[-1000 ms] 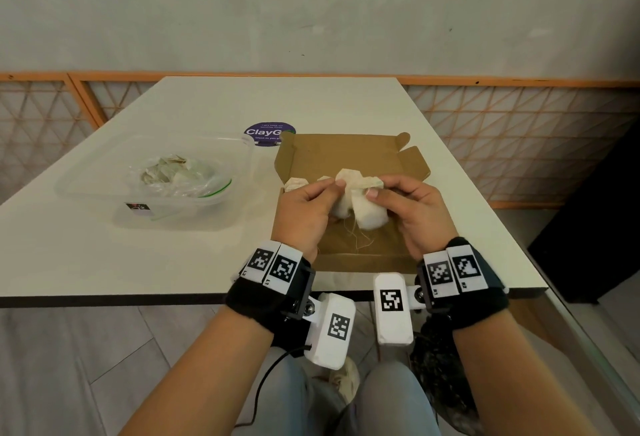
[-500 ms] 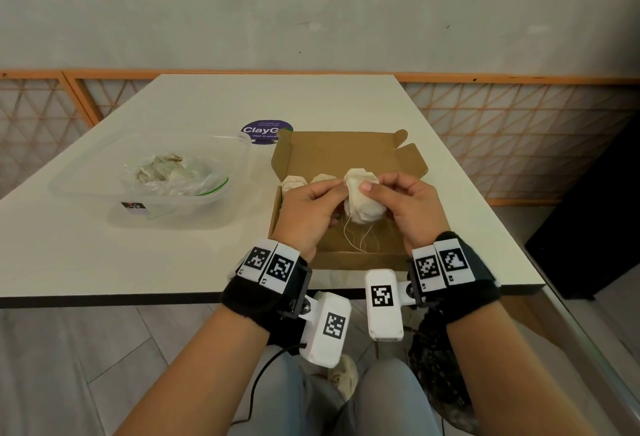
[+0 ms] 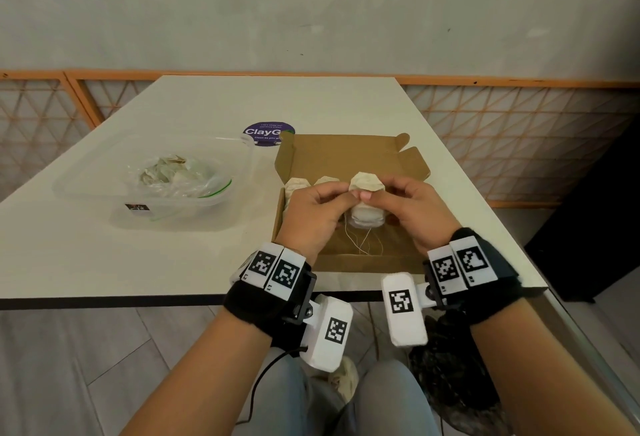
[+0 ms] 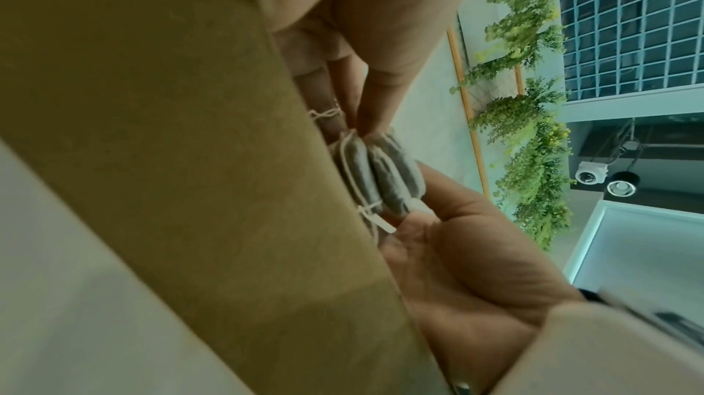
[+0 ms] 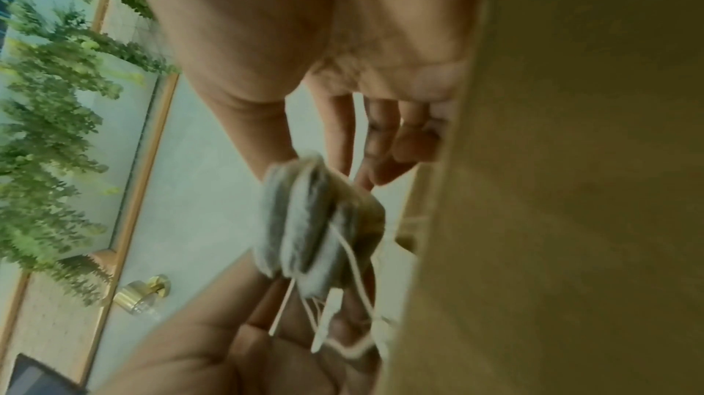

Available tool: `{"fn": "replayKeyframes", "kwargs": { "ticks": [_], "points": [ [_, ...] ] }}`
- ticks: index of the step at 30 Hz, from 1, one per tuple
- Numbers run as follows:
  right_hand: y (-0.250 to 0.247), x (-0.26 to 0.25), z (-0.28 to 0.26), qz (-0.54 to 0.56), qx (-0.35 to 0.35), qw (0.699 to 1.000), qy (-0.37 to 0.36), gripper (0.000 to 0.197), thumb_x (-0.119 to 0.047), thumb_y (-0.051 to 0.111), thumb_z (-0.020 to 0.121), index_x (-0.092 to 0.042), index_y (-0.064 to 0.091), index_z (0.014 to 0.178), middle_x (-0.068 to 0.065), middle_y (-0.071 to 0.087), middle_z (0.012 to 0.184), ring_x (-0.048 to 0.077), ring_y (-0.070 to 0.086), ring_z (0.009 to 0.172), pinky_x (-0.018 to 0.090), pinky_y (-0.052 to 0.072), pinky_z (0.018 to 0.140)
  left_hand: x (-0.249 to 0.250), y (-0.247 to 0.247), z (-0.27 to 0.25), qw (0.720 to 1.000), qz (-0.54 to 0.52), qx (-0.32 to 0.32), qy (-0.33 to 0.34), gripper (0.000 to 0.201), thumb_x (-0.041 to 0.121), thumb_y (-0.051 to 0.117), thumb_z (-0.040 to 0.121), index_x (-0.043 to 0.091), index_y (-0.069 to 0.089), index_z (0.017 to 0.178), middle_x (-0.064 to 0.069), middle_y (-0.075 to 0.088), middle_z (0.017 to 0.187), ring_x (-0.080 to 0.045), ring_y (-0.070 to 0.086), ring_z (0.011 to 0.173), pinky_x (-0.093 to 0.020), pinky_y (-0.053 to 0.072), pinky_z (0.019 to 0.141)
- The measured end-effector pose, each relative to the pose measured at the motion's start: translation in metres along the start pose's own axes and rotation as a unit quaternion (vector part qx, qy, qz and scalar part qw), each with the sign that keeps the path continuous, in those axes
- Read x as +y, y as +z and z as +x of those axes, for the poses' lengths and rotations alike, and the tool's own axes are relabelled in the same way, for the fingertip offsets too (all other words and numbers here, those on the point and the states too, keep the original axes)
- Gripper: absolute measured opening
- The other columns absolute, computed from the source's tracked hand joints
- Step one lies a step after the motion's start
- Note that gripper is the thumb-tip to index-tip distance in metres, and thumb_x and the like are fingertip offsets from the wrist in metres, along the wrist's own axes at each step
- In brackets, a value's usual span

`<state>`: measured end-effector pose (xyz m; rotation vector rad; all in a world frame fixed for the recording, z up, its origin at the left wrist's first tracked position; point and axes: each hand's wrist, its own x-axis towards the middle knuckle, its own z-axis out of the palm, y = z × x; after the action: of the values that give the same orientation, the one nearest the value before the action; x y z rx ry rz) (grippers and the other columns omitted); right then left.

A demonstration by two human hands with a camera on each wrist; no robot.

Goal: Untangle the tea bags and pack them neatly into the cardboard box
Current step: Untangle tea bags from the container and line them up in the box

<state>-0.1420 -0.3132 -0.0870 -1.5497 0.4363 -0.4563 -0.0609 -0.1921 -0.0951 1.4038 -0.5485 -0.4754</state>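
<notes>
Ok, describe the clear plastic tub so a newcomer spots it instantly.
Start at the white table, then find the open cardboard box near its front edge. The tub sits to the box's left: transparent, with a crumpled clear bag of tea bags inside, unlike the brown box.

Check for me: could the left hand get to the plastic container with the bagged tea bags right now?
Probably not at once. The left hand and right hand both pinch the tangled tea bags over the cardboard box. The path to the plastic container looks unobstructed, but the left hand would have to let go first.
</notes>
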Motion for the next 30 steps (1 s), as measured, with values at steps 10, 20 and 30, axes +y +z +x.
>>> {"fn": "replayKeyframes", "kwargs": {
  "ticks": [10, 20, 30],
  "points": [
    [-0.008, -0.034, 0.007, -0.127, -0.002, 0.987, 0.095, 0.009, -0.009, 0.07, 0.079, -0.016, 0.064, 0.079, 0.0, 0.063, 0.066, 0.006, 0.054, 0.046, 0.018, 0.044, 0.047, 0.012, -0.042, -0.006, 0.984, -0.081, 0.146, 0.064, 0.025, 0.0, 0.061, 0.087, 0.023, 0.065, 0.093, 0.007, 0.066, 0.096, -0.006, 0.062, 0.094, -0.021, 0.048, 0.086],
    [0.034, -0.034, 0.026, -0.21, -0.102, 0.939, 0.252, 0.02, -0.004, 0.068, 0.08, -0.015, 0.054, 0.089, 0.009, 0.061, 0.092, 0.015, 0.058, 0.07, 0.022, 0.054, 0.062, -0.029, -0.047, -0.013, 0.984, -0.071, 0.164, -0.004, 0.045, -0.012, 0.044, 0.087, 0.026, 0.058, 0.107, -0.003, 0.062, 0.12, -0.018, 0.058, 0.116, -0.044, 0.047, 0.1],
    [0.042, -0.03, 0.027, -0.237, -0.05, 0.932, 0.27, 0.017, -0.005, 0.068, 0.081, -0.011, 0.054, 0.088, 0.017, 0.062, 0.109, 0.025, 0.063, 0.089, 0.031, 0.054, 0.078, -0.033, -0.05, -0.014, 0.986, -0.085, 0.144, 0.003, 0.039, -0.006, 0.045, 0.092, 0.02, 0.059, 0.116, -0.003, 0.063, 0.122, -0.017, 0.059, 0.115, -0.044, 0.047, 0.1]
  ]
}}
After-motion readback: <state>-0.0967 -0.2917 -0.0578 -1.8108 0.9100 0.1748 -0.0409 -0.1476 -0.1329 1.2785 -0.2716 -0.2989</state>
